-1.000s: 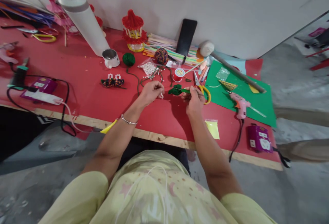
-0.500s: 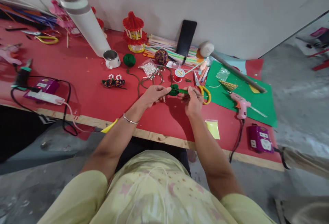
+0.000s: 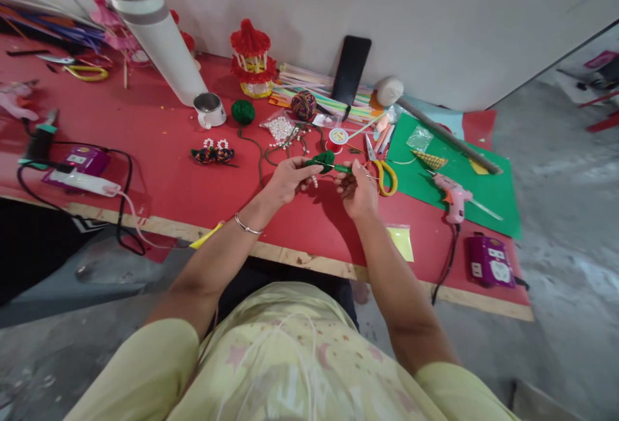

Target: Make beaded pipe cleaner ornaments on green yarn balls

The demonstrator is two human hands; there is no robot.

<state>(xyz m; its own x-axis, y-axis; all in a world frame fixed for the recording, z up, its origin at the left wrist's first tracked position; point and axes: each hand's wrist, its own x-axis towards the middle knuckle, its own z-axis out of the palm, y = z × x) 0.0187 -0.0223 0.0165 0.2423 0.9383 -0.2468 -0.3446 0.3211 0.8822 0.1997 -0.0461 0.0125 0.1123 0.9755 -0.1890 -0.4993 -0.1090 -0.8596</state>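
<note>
My left hand pinches the left side of a small dark green yarn piece, and a short string of white beads hangs beside its fingers. In my right hand is a thin tool with a green handle, probably a crochet hook, whose thin tip reaches the yarn piece. Both hands are above the red table, close together. Dark green yarn trails on the table to a green ball. Behind my hands stands a red thread spool; yellow-handled scissors lie just right of my right hand.
Loose white beads, a multicolour yarn ball and a black phone lie farther back. To the left are a metal cup and a beaded yarn piece. A pink glue gun rests at the right.
The green yarn piece has tilted and shifted slightly left and up between my hands. The green-handled tool has moved slightly left, and its thin tip now shows across the yarn.
</note>
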